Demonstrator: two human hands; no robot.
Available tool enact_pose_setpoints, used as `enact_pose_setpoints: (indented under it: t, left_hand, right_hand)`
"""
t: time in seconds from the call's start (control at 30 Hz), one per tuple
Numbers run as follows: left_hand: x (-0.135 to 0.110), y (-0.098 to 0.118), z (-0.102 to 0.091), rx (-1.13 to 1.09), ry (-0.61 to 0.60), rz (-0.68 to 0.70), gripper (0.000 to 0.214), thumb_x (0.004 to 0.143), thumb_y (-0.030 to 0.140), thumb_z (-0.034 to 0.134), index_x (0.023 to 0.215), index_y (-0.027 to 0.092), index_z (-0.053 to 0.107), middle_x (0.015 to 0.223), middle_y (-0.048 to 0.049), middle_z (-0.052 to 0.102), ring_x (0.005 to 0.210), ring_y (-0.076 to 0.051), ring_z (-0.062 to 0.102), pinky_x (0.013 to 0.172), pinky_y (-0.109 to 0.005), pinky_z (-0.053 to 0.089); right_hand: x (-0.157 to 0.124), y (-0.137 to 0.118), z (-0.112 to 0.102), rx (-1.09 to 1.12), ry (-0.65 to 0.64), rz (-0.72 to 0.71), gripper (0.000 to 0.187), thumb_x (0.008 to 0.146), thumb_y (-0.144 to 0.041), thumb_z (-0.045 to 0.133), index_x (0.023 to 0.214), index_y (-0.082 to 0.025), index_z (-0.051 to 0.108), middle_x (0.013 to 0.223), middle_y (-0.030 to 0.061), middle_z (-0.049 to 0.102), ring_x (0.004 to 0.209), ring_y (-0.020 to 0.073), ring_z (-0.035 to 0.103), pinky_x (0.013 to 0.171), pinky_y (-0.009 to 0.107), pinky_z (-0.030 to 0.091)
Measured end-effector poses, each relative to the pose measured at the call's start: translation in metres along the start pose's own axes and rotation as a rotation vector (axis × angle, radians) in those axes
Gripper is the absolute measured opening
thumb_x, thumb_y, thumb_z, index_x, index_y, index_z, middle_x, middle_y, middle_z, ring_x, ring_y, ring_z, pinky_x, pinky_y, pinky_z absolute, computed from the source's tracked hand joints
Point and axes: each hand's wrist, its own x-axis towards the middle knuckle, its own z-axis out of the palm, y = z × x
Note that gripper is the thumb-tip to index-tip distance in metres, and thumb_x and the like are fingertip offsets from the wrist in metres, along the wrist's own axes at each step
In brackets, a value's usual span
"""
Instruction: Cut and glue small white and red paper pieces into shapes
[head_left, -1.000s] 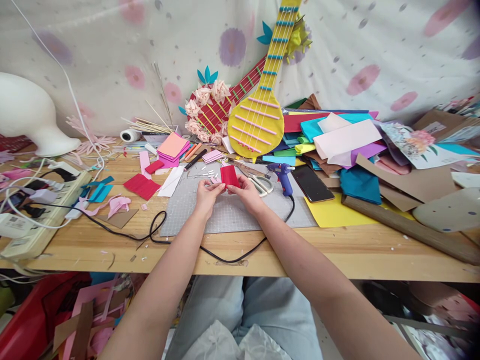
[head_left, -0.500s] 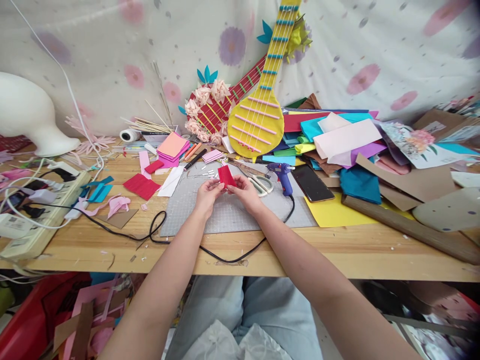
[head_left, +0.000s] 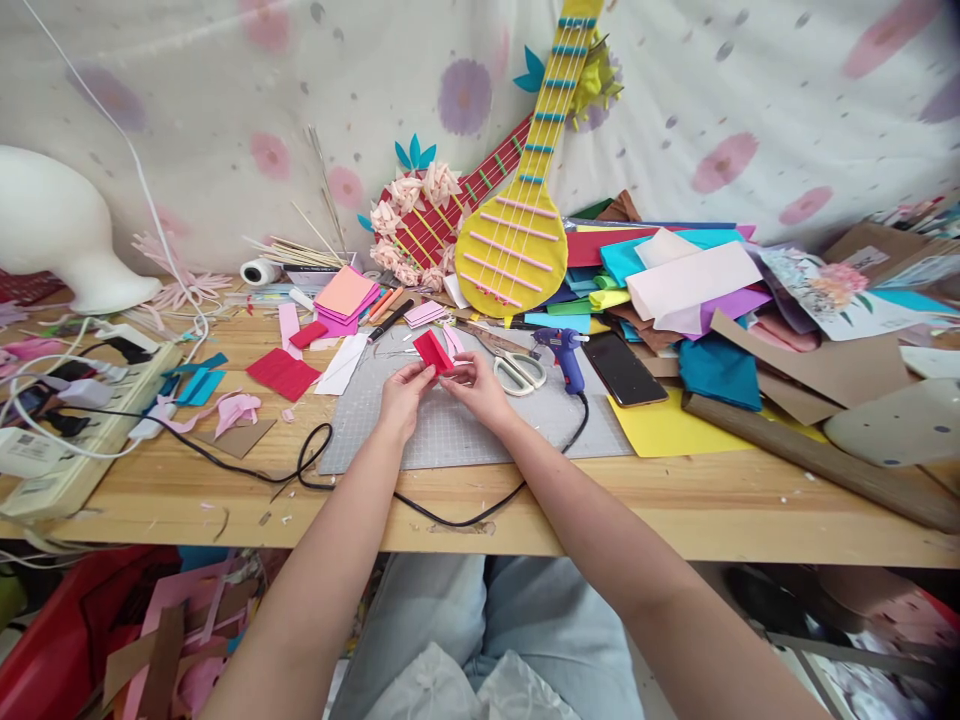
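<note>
A small piece of red crepe paper (head_left: 430, 350) is held up over the grey cutting mat (head_left: 465, 440). My left hand (head_left: 405, 398) pinches its lower left edge between thumb and fingers. The fingertips of my right hand (head_left: 480, 388) close on its lower right corner. Just right of that hand lie scissors (head_left: 520, 374) with pale handles. A blue glue gun (head_left: 564, 358) rests farther right on the mat. Behind the hands are pink paper strips (head_left: 453, 340) and a black pen (head_left: 390, 320).
Red paper sheets (head_left: 283, 374) and a power strip (head_left: 97, 430) lie to the left. A black cable (head_left: 450, 520) loops across the table front. At right are a phone (head_left: 624, 368) and piled coloured paper (head_left: 697, 280). A yellow paper lute (head_left: 511, 250) leans at the back.
Both hands have shifted slightly left with the red paper, which now tilts more to the left. My right hand's fingers have spread a little along its edge.
</note>
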Motion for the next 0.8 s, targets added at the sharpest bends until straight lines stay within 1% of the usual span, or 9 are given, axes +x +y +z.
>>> enact_pose_setpoints:
  t: [0.13, 0.23, 0.37, 0.5, 0.63, 0.73, 0.8]
  left_hand:
    - [-0.001, -0.004, 0.003, 0.087, 0.006, 0.029, 0.028, 0.046, 0.025, 0.078, 0.069, 0.014, 0.065, 0.07, -0.0015, 0.065, 0.067, -0.011, 0.06, 0.076, -0.028, 0.045]
    - [-0.001, -0.004, 0.004, 0.12, 0.0, 0.043, 0.028, 0.046, 0.027, 0.078, 0.066, 0.014, 0.065, 0.068, -0.0006, 0.065, 0.064, -0.01, 0.059, 0.075, -0.027, 0.046]
    - [-0.002, -0.003, 0.005, 0.14, -0.018, 0.031, 0.028, 0.046, 0.028, 0.078, 0.067, 0.014, 0.066, 0.068, -0.0009, 0.066, 0.065, -0.011, 0.059, 0.076, -0.029, 0.046]
    - [-0.001, -0.002, 0.003, 0.141, -0.05, -0.003, 0.032, 0.045, 0.028, 0.078, 0.072, 0.014, 0.067, 0.074, -0.0031, 0.067, 0.069, -0.013, 0.061, 0.078, -0.032, 0.047]
    - [-0.001, -0.003, 0.002, 0.158, -0.085, -0.013, 0.031, 0.047, 0.027, 0.077, 0.074, 0.013, 0.068, 0.076, -0.0055, 0.068, 0.069, -0.014, 0.061, 0.077, -0.034, 0.048]
    - [-0.001, -0.003, 0.003, 0.181, -0.056, 0.007, 0.027, 0.05, 0.025, 0.075, 0.072, 0.013, 0.066, 0.072, -0.0042, 0.067, 0.064, -0.013, 0.06, 0.072, -0.033, 0.049]
    - [0.001, -0.003, 0.002, 0.193, -0.024, 0.052, 0.023, 0.052, 0.025, 0.073, 0.07, 0.014, 0.065, 0.07, -0.0028, 0.066, 0.064, -0.012, 0.059, 0.071, -0.031, 0.049]
  right_hand:
    - [0.002, 0.0, 0.005, 0.041, 0.048, 0.035, 0.047, 0.06, -0.028, 0.067, 0.099, -0.022, 0.041, 0.071, -0.0039, 0.059, 0.062, 0.0118, 0.057, 0.067, 0.031, 0.046]
    - [0.003, 0.0, 0.006, 0.062, 0.065, 0.059, 0.047, 0.059, -0.026, 0.066, 0.098, -0.022, 0.042, 0.069, -0.0049, 0.059, 0.059, 0.0113, 0.056, 0.065, 0.03, 0.046]
    - [0.004, 0.0, 0.005, 0.086, 0.074, 0.075, 0.044, 0.057, -0.025, 0.066, 0.094, -0.022, 0.042, 0.065, -0.0064, 0.059, 0.058, 0.0112, 0.056, 0.064, 0.03, 0.046]
    - [0.004, 0.0, 0.004, 0.169, 0.083, 0.136, 0.045, 0.055, -0.025, 0.067, 0.09, -0.022, 0.039, 0.062, -0.0077, 0.059, 0.054, 0.0112, 0.056, 0.061, 0.029, 0.047]
    - [0.005, -0.001, 0.005, 0.236, 0.061, 0.164, 0.048, 0.052, -0.027, 0.07, 0.088, -0.023, 0.037, 0.064, -0.007, 0.061, 0.052, 0.0105, 0.056, 0.059, 0.028, 0.046]
    - [0.005, -0.007, 0.0, 0.193, -0.001, 0.159, 0.049, 0.052, -0.029, 0.07, 0.089, -0.022, 0.039, 0.067, -0.005, 0.061, 0.056, 0.0115, 0.057, 0.061, 0.03, 0.047]
    - [0.004, -0.014, -0.01, 0.051, -0.033, 0.108, 0.046, 0.054, -0.03, 0.071, 0.089, -0.021, 0.042, 0.071, -0.0025, 0.061, 0.063, 0.013, 0.058, 0.065, 0.031, 0.047]
